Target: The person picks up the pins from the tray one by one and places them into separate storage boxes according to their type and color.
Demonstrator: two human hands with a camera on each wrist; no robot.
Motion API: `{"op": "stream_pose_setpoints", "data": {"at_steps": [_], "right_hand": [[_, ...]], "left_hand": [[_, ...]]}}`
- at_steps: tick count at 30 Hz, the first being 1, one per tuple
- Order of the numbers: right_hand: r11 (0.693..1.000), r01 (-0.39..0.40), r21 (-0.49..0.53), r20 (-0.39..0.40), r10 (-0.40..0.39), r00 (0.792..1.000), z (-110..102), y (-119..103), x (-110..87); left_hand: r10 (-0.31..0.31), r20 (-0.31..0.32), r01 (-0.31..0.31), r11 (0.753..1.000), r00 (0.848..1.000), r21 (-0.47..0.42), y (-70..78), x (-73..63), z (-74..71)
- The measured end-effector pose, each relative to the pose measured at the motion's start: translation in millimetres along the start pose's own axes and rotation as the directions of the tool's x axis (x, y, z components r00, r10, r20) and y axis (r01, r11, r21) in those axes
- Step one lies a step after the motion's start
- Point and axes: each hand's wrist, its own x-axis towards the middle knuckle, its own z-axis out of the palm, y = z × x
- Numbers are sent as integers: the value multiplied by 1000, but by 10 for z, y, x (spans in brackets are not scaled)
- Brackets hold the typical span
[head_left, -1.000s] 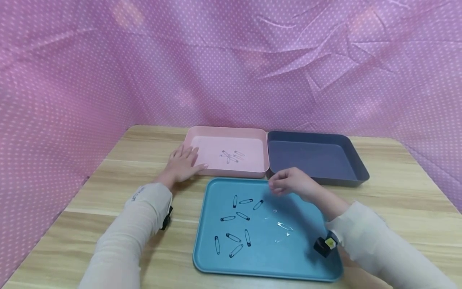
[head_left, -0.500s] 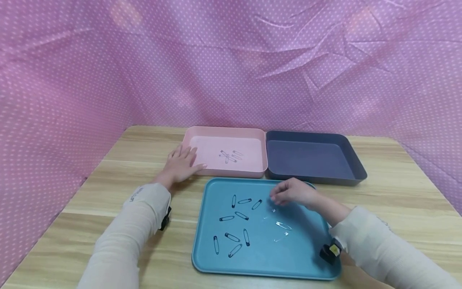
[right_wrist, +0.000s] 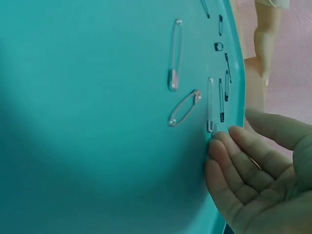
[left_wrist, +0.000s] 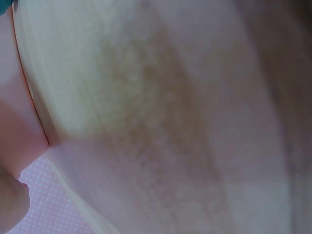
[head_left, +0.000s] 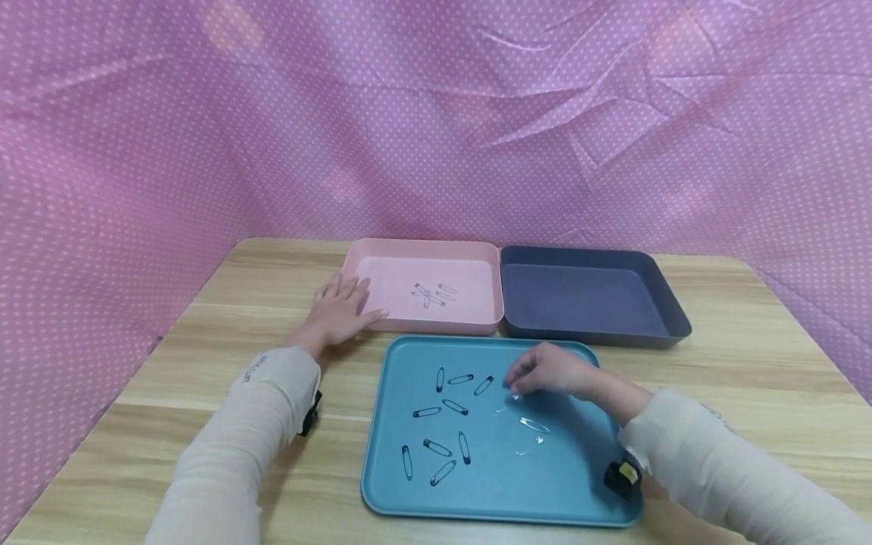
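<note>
On the blue tray (head_left: 477,499) lie silver safety pins (head_left: 534,425) at the right and black-headed safety pins (head_left: 427,412) at the left. My right hand (head_left: 548,371) is low over the tray's far right part. In the right wrist view, its fingertips are right at the end of a silver safety pin (right_wrist: 210,105), with the thumb apart from the fingers. My left hand (head_left: 341,312) rests with spread fingers on the near left corner of the pink tray (head_left: 436,328). Several safety pins (head_left: 431,294) lie inside that pink tray.
A dark blue-grey tray (head_left: 589,338) stands beside the pink one, behind the blue tray. All three sit on a wooden table (head_left: 204,363). A pink dotted cloth (head_left: 436,121) hangs behind and at the sides.
My right hand has come down and toward me, from the blue tray's far rim to a silver safety pin. The left hand stays on the pink tray.
</note>
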Motion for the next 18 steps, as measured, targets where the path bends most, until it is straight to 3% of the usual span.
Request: {"op": "stream_pose_setpoints", "data": {"at_steps": [18], "right_hand": [[993, -46, -104, -41, 42, 998, 64, -67, 17]], "left_hand": [[-5, 4, 5, 1000, 1000, -10, 17, -11, -53]]}}
